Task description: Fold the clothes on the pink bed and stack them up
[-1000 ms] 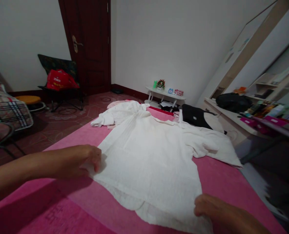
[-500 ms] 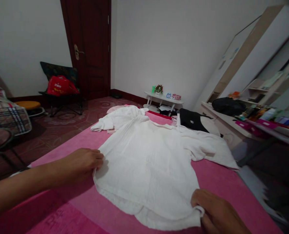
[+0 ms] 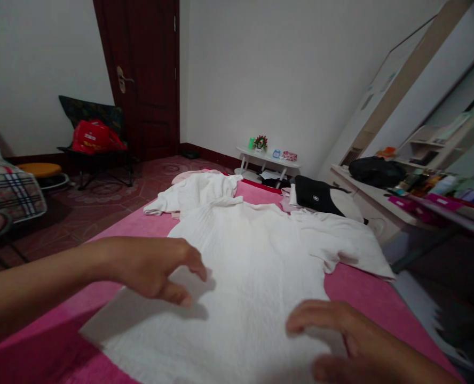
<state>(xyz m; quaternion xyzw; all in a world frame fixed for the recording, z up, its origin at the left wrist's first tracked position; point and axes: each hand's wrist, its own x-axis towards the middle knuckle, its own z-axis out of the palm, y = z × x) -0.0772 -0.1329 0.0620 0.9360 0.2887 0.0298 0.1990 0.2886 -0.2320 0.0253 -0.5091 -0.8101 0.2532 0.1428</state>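
Note:
A white garment (image 3: 253,266) lies spread on a pink bed cover (image 3: 361,290), its hem now close to me. My left hand (image 3: 157,269) hovers just over the garment's left side, fingers loosely curled and apart, holding nothing. My right hand (image 3: 341,333) is over the garment's lower right part, fingers spread and bent, fingertips near or touching the cloth. One short sleeve (image 3: 353,248) reaches out to the right. A second white garment (image 3: 199,192) lies crumpled beyond the first.
A black bag (image 3: 315,194) lies at the bed's far end. To the right is a desk (image 3: 375,200) with a black bag (image 3: 375,170) and bottles. A small white table (image 3: 267,157) stands by the wall. A chair with a red bag (image 3: 91,137), a dark door (image 3: 149,80) and a plaid blanket (image 3: 8,189) are at the left.
The white garment has slid toward me across the bed. Both hands have let go of its hem corners and now sit over the cloth with fingers apart.

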